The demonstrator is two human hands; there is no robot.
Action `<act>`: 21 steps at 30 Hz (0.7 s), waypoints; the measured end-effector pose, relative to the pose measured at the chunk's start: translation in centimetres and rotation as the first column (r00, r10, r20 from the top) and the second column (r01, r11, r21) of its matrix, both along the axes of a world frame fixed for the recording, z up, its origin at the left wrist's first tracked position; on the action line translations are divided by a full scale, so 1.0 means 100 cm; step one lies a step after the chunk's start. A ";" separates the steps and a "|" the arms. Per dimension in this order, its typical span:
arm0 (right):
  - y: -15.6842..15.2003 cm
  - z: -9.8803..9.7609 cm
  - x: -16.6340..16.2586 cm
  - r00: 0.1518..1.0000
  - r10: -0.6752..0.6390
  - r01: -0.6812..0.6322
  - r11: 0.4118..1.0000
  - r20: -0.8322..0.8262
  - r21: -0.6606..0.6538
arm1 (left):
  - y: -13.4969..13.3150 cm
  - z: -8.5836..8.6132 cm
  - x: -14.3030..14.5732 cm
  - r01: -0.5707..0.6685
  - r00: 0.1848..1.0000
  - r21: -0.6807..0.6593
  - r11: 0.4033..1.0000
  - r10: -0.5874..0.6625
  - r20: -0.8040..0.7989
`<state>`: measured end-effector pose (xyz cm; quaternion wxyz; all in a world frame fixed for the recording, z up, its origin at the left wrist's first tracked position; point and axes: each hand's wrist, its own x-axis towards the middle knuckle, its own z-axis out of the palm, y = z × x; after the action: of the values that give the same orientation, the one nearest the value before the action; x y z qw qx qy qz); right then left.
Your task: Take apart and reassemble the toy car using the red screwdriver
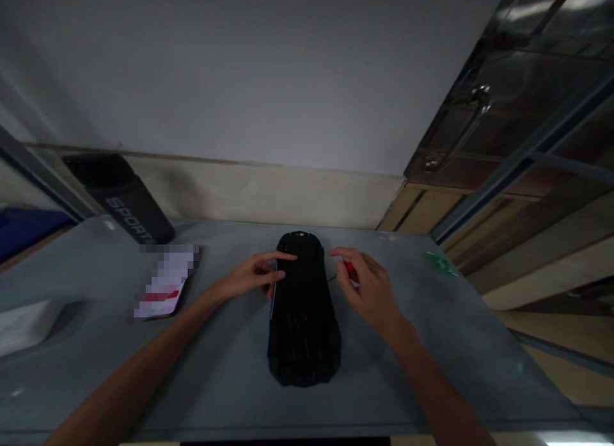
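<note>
From where I stand, what looks like a black toy car [303, 318] lies in the middle of the tabletop [215, 385], seemingly belly up, its long body running from near to far. The left hand [252, 273] rests at the far part of its left edge, index finger laid across the dark underside and thumb at the rim; whether that grip really grasps the car or merely steadies it, I can't tell. The right hand [369, 289], just off the car's right side, has its grip closed around a red-handled tool [352, 271], whose thin shaft [332, 278] points left toward the car; I can't make out whether the tip touches. To my eye the job is under way and unfinished: the car is in place, turned over, with the tool in hand, and the underside looks whole. It's too dark to count what has been done on it or how much remains. Off to the left lie a phone [165, 281] and, nearer, a white object [29, 324], with a black bottle [125, 196] marked SPORT farther back; a green wrapper [441, 263] sits at the far right.
</note>
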<state>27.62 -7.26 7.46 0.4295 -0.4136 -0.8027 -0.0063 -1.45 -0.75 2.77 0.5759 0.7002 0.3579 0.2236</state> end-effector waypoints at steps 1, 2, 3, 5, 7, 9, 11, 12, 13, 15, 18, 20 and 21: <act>-0.001 0.001 0.000 1.000 0.006 -0.006 1.000 0.005 0.000 | 0.000 0.000 0.000 -0.001 1.000 0.002 1.000 0.001 -0.002; -0.001 0.002 0.000 1.000 0.014 -0.014 1.000 0.010 0.002 | 0.000 0.001 0.001 -0.002 1.000 -0.002 1.000 0.002 0.000; -0.002 0.004 0.000 1.000 0.021 -0.021 1.000 0.014 0.005 | 0.000 0.001 0.001 -0.002 1.000 -0.012 1.000 0.002 0.009; -0.002 0.006 -0.001 0.999 0.032 -0.032 0.999 0.026 0.014 | -0.001 0.001 0.002 -0.005 1.000 -0.033 0.999 0.006 0.029; -0.003 0.008 -0.001 0.998 0.041 -0.042 0.999 0.038 0.030 | -0.001 0.001 0.002 -0.003 0.999 -0.036 0.999 0.005 0.044; -0.003 0.009 -0.001 0.998 0.049 -0.051 0.998 0.050 0.042 | -0.001 0.001 0.002 -0.005 0.999 -0.025 1.000 0.006 0.044; -0.002 0.010 -0.001 0.996 0.060 -0.063 0.997 0.067 0.048 | -0.001 0.001 0.002 -0.003 0.999 -0.024 1.000 0.004 0.045; -0.002 0.010 -0.001 0.995 0.064 -0.068 0.997 0.075 0.049 | -0.001 0.001 0.002 -0.004 0.999 -0.025 1.000 0.006 0.045; -0.002 0.009 -0.001 0.994 0.067 -0.071 0.996 0.081 0.050 | -0.001 0.001 0.002 -0.006 0.999 -0.026 1.000 0.007 0.045; -0.001 0.008 -0.001 0.994 0.066 -0.070 0.997 0.082 0.045 | -0.001 0.002 0.002 -0.005 0.999 -0.028 1.000 0.007 0.048; 0.000 0.006 0.000 0.997 0.027 -0.028 1.000 0.067 0.014 | -0.001 0.003 0.002 0.004 0.998 -0.027 1.000 -0.002 0.056; 0.000 0.006 0.002 0.998 -0.002 0.002 1.000 0.058 -0.005 | -0.001 0.003 0.002 0.005 0.999 -0.026 1.000 -0.004 0.052; 0.000 0.006 0.002 0.999 -0.005 0.005 1.000 0.054 -0.009 | -0.001 0.003 0.001 0.002 0.999 -0.025 1.000 -0.001 0.048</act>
<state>27.87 -7.23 8.09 0.4060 -0.4171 -0.8130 -0.0149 -1.32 -0.89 3.04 0.5933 0.6877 0.3462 0.2353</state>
